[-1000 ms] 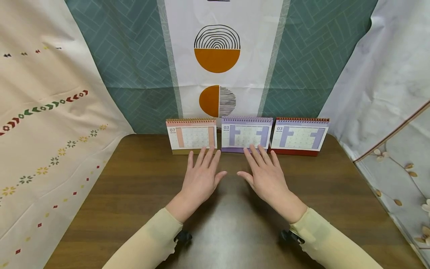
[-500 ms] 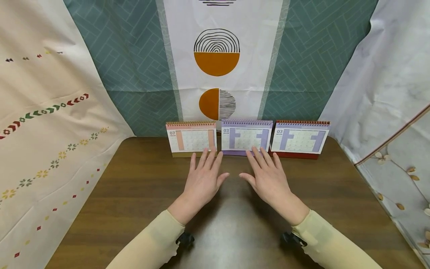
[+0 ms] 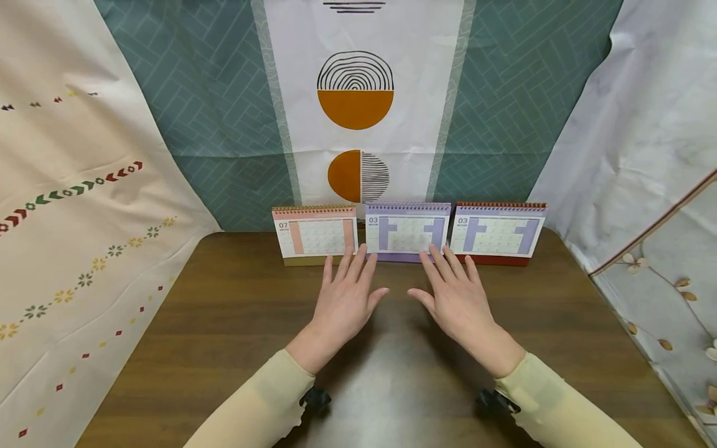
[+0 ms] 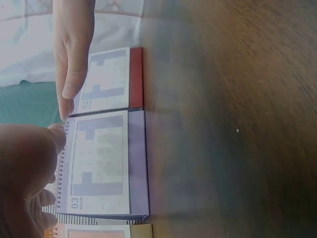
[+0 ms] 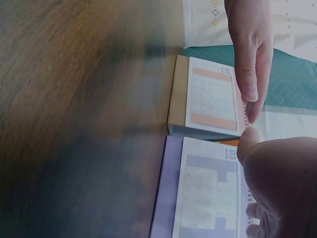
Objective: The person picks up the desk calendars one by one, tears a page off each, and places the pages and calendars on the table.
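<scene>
Purple calendar (image 3: 411, 233) stands on the table (image 3: 235, 305) in the head view, between the pink calendar (image 3: 315, 233), on its left, and the red calendar (image 3: 497, 231). The left hand (image 3: 347, 298) and right hand (image 3: 460, 300) hover before it, fingers straight, gripping nothing. The left wrist view shows the red calendar just beside it; the right wrist view, the pink calendar.

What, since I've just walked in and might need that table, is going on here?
A person's left grip and right grip, both bare hands, hover palm down over the wooden table, fingers extended, holding nothing. Beyond them, standing in a row from left to right, are the pink 07 desk calendar, the purple 03 desk calendar and the red-based 03 desk calendar.
</scene>
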Available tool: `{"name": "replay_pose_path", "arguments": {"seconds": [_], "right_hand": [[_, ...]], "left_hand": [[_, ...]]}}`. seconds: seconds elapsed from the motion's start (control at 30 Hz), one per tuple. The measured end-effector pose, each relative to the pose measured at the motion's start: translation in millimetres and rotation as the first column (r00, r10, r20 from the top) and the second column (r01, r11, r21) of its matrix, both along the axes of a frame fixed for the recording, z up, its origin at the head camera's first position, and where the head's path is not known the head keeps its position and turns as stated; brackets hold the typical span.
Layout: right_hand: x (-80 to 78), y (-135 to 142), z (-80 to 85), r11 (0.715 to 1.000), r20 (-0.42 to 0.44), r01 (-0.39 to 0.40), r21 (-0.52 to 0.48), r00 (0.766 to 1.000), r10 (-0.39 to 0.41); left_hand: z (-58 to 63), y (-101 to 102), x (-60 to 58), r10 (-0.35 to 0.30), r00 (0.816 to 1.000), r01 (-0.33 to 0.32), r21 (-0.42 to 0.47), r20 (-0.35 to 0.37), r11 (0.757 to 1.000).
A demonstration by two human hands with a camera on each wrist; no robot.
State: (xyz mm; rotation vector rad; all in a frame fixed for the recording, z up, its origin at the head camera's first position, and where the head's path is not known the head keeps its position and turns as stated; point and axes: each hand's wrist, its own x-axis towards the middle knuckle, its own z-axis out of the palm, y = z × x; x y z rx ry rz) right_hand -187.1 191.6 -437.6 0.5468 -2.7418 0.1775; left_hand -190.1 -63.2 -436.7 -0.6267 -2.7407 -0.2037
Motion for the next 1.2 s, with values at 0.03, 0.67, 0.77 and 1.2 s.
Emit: {"name": "replay_pose_path", "arguments": {"seconds": [0.03,0.67,0.77,1.2], "right_hand": [[0.0,1,-0.3,1.0,0.0,0.001,-0.001,1.0,-0.001],[2.8,27,2.9,0.999,-0.001,0.043,-0.01,0.999,-0.044],[3.5,31,2.4,0.999,-0.017,0.048,-0.011,0.999,-0.048],[2.8,46,4.5,0.996,-0.023,0.077,-0.035,0.997,-0.078]], "left_hand": [[-0.2,1,-0.5,-0.001,1.0,0.001,0.0,-0.002,1.0],[-2.4,22,-8.2,-0.032,0.999,0.032,0.009,0.011,0.999],[-3.9,26,-10.5,-0.037,0.999,0.037,0.017,0.009,0.999],[-2.8,40,-16.2,-0.046,0.999,0.046,0.001,0.023,0.999]]}}
